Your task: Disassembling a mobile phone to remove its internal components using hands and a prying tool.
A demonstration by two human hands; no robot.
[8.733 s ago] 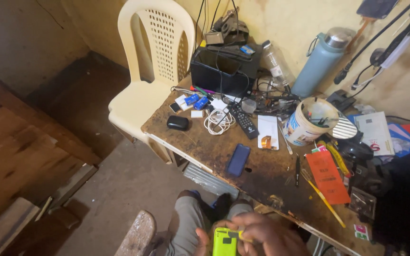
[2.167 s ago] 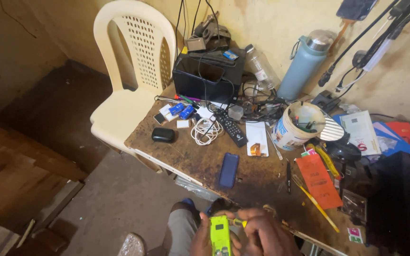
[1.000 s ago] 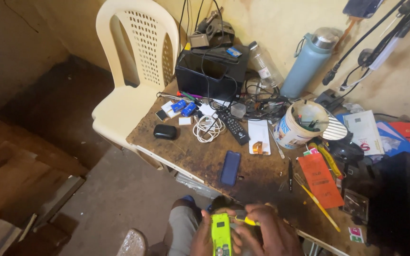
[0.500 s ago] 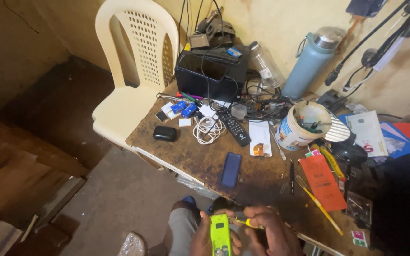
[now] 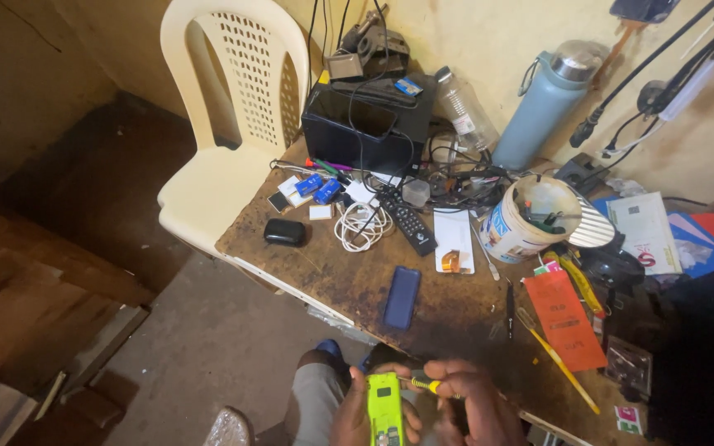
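At the bottom of the frame we grip a lime-green phone (image 5: pixel 384 409) in our left hand (image 5: pixel 353 413), long axis upright. Our right hand (image 5: pixel 468 396) fingers pinch a screwdriver (image 5: pixel 420 383), tip pointing left toward the phone's top edge.

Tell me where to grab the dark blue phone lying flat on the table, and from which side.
Grip the blue phone across its two long edges near the middle, probably coming from above on the table's near side. It lies flat with its long axis running roughly away from the person, and bare wood on both sides leaves room for fingers. The remote and white card lie apart, beyond it.
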